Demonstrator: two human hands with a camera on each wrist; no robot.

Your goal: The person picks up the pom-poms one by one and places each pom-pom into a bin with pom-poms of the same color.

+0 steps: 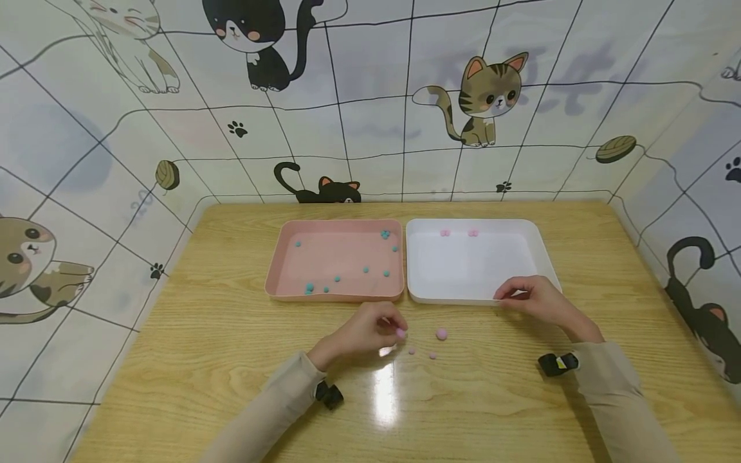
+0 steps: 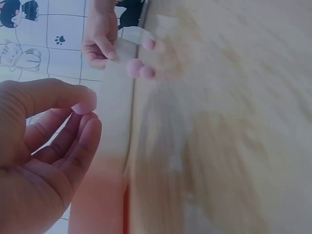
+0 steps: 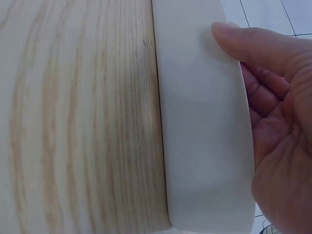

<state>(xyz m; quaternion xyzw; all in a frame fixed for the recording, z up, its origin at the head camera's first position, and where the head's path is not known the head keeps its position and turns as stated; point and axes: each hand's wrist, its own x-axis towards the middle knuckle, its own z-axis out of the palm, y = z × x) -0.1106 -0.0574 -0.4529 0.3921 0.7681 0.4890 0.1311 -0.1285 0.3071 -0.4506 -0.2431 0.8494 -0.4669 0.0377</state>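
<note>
A: Left hand (image 1: 365,328) first: thumb and fingers pinch 1 pink ball (image 1: 401,334), held over the table (image 1: 231,360) just off the pink tray's (image 1: 341,257) near right corner.

B: And the right hand (image 1: 539,298)?

A: Gripping the white tray (image 1: 469,270) at its near wall, towards the right corner — thumb on the outside, fingers curled behind the rim.

B: Between the hands I count 3 more on the table: 1 large ball (image 1: 442,334) and 2 small balls (image 1: 433,355), all pink, all apart.

A: White tray, far side — 2 pink clusters (image 1: 473,233), side by side, a gap between them.

B: The pink tray sits just left of it, teal balls (image 1: 338,279) scattered inside, and 1 teal cluster (image 1: 385,235) up in its far right corner.
</note>
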